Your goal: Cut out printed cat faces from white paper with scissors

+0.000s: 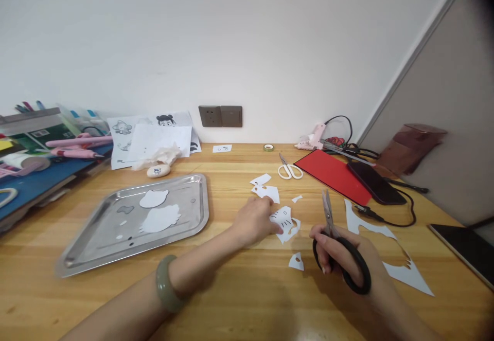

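My left hand [252, 221] rests on the wooden table with its fingers closed on a small white paper cut-out with a printed cat face [284, 222]. A green bangle [169, 284] sits on that wrist. My right hand [343, 259] grips black-handled scissors [339, 248], blades pointing up and away, just right of the cut-out. Small white paper scraps [265, 189] lie around both hands, one [297, 262] between my wrists.
A steel tray [96, 235] at the left holds white cut-out shapes [158, 212]. White scissors [289, 170], red card [332, 174], a dark phone [376, 182] with cable, a pink glue gun [312, 139] and leftover white paper [401, 264] lie right. Printed sheets [154, 135] and pens sit back left.
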The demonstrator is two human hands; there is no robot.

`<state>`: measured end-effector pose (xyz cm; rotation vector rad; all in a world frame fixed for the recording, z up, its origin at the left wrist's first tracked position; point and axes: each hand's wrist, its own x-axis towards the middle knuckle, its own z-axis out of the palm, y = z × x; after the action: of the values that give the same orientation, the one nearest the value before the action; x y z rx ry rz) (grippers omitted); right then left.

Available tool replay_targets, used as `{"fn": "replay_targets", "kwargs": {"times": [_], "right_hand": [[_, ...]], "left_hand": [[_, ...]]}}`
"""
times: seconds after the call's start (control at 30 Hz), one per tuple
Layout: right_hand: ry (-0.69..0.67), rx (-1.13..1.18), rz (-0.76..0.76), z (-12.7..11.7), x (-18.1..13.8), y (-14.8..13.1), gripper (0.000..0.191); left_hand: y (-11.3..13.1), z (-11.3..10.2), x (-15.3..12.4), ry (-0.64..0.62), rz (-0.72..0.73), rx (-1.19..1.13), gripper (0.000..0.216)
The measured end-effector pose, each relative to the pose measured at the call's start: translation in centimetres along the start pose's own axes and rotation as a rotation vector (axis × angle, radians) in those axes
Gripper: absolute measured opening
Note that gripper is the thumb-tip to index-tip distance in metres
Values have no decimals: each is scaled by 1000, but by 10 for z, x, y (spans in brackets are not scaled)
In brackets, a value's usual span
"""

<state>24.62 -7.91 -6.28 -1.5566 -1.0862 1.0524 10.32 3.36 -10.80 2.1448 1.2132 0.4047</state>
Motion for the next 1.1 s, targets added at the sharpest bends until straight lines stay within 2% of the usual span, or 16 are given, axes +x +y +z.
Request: {"fn": "replay_targets", "kwargs": {"times": [0.2, 0.33, 0.4, 0.5, 0.63, 0.8, 0.93, 1.1], "right_hand": [[-2, -2, 18, 1, 4, 7, 19], [-17, -19, 27, 3, 7, 17, 17], [-24, -6, 33, 5, 9, 21, 22], [-35, -3, 53, 8, 12, 22, 32], [-76, -73, 30, 11, 14, 20, 29], [-125, -111, 6, 10, 20, 12, 35], [-143, -100, -8, 9, 30, 4, 37], [-169, -91, -33, 15, 39, 2, 13]], "left_hand": [[-8, -6, 6, -54, 41, -248, 26], [-3, -17, 0, -65, 59, -403, 48], [2, -21, -7, -91, 81, -451, 57], [10, -24, -21, -155, 145, -483, 69], [14, -27, -33, -274, 245, -489, 76], [12, -39, -34, -268, 115, -534, 47], [9, -47, -31, -278, 41, -675, 26], [7, -46, -27, -281, 21, -779, 16]]}}
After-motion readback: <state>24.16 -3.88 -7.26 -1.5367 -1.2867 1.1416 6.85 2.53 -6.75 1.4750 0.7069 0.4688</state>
